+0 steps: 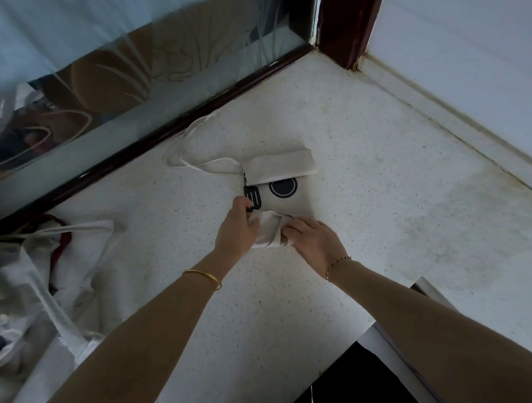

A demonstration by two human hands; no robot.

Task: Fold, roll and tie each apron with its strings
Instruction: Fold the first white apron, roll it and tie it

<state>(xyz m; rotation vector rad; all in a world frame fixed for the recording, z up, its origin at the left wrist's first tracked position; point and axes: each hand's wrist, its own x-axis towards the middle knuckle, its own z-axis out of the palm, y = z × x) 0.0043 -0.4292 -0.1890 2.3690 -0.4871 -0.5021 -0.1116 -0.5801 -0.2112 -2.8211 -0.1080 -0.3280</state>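
Forearms (160, 325) in from 6 o'clock. Left hand (235, 229) and right hand (311, 239): each grip clamped on near rolled edge of apron (285, 197), mid-bench (379, 203). Rolling step, likely. Next: roll toward 12 o'clock, then gather strings (181, 156) at 10 o'clock.

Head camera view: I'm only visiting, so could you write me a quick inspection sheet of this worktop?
Surface: pale speckled countertop, stained at right.
Job's things: folded apron with dark round print, near edge partly rolled; its strings trail loose beyond it.
Clutter: heap of pale cloth at left.
Hands: left hand and right hand both grip the rolled edge.
Cables: nothing seen.
Surroundings: patterned glass panel, dark wooden frame, white wall.
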